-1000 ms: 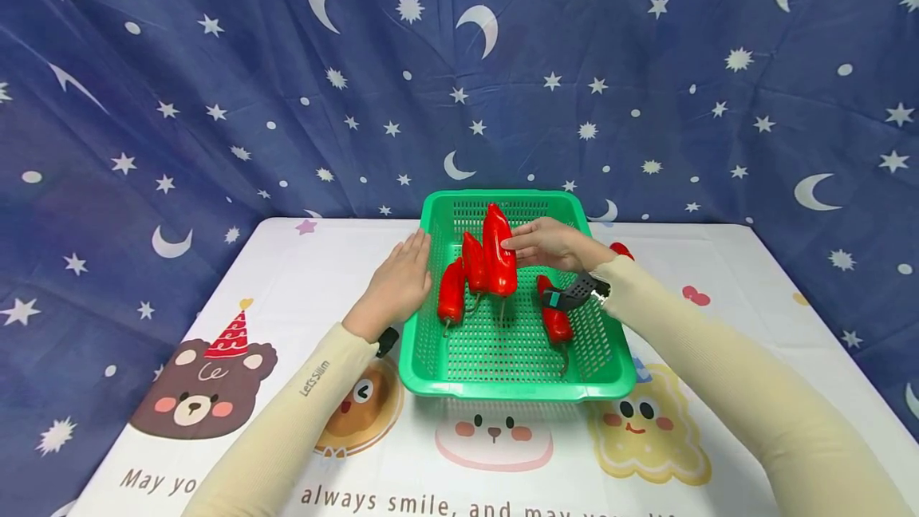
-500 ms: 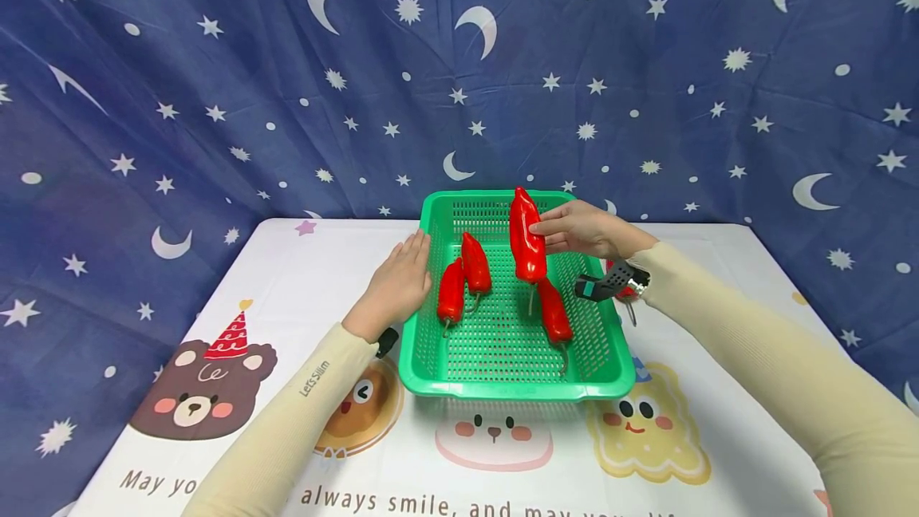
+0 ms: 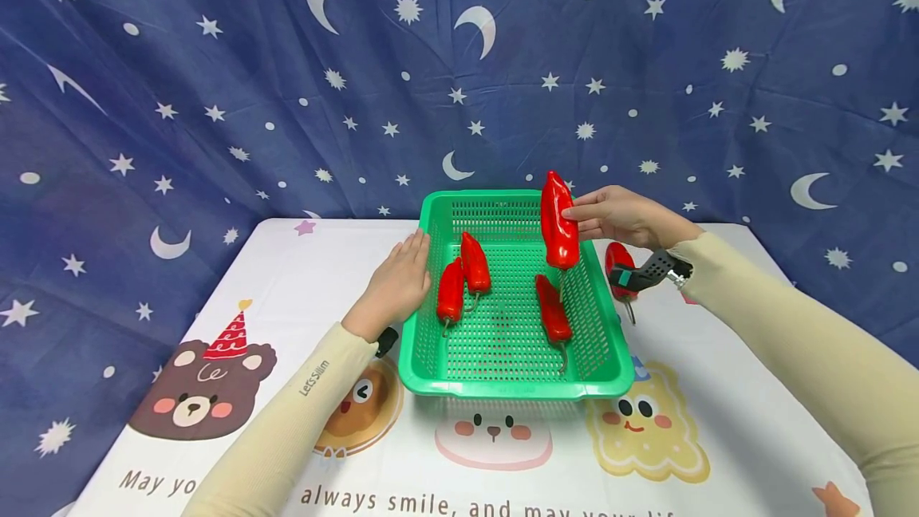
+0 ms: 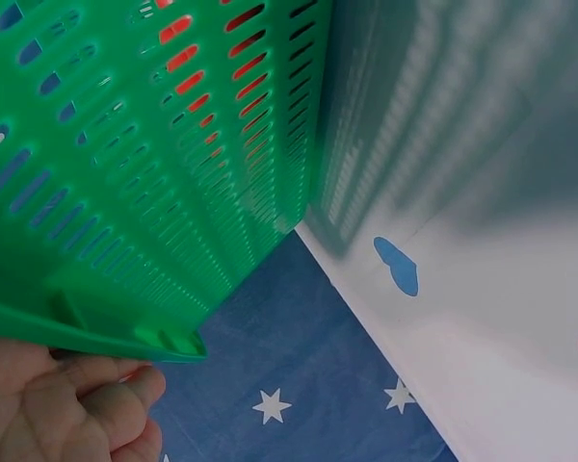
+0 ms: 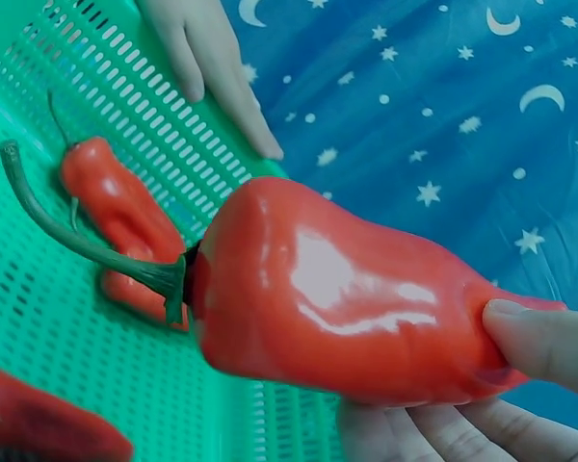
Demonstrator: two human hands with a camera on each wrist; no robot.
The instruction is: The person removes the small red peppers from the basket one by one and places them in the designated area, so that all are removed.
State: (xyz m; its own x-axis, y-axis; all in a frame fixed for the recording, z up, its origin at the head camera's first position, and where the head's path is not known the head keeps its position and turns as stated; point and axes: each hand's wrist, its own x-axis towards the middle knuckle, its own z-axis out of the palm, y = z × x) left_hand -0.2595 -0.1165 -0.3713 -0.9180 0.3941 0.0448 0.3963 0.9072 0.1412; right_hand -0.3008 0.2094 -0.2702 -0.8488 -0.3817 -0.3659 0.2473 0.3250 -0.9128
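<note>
The right hand (image 3: 625, 216) pinches a large red pepper (image 3: 560, 226) near its tapered tip, with the thumb pressing one face and the fingers behind it. The pepper hangs roughly upright over the far right corner of the green basket (image 3: 495, 388), with its wide shoulder and curved stem (image 5: 72, 244) lowermost. The left hand (image 3: 393, 286) grasps nothing, its fingers lying straight along the basket's left rim, which probably steadies it on the counter (image 3: 337, 262). This pepper is likely light for its bulk and firm-walled, but the glossy skin may slip, so moderate pressure spread over thumb and several fingers should serve better than a hard squeeze, which could dent or split it. The narrow end suits a pinch, though the heavier shoulder could swing; holding round the middle would balance better. The stem looks like a poor handle, as it may snap. Inside the basket, two small peppers (image 3: 475, 263) lie close together at left and a slim pepper (image 3: 553, 309) lies at right; a partly hidden pepper (image 3: 617, 255) rests outside, just beside the right wall.
</note>
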